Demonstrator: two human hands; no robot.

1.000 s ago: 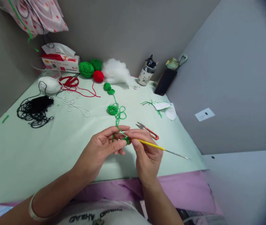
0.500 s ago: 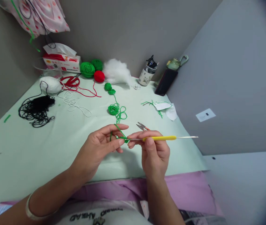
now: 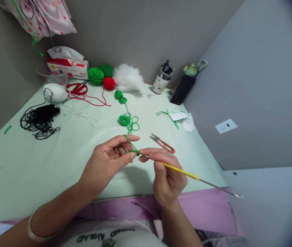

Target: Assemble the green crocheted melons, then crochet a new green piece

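My left hand (image 3: 109, 156) pinches a small piece of green crochet work (image 3: 137, 153) between thumb and fingers. Green yarn (image 3: 129, 140) runs over its raised index finger, down to the work. My right hand (image 3: 170, 175) is closed around the yellow handle of a double-ended crochet hook (image 3: 184, 171). One metal end of the hook meets the green stitches; the other points down to the right. Just beyond my hands lies a loose coil of green yarn (image 3: 124, 120). Orange-handled thread snips (image 3: 162, 143) rest on the table behind my right hand.
Farther back stand green yarn balls (image 3: 96, 75), a red ball (image 3: 109, 83), white stuffing (image 3: 129, 79), a tissue box (image 3: 68, 68), a pen cup (image 3: 162, 81) and a dark phone (image 3: 183, 90). Black yarn (image 3: 41, 118) lies at left. Walls enclose the table (image 3: 58, 161) behind and at right.
The hook's free end has swung downward, toward me, as my right hand turned. More of the thread snips now shows. My left hand has barely moved.
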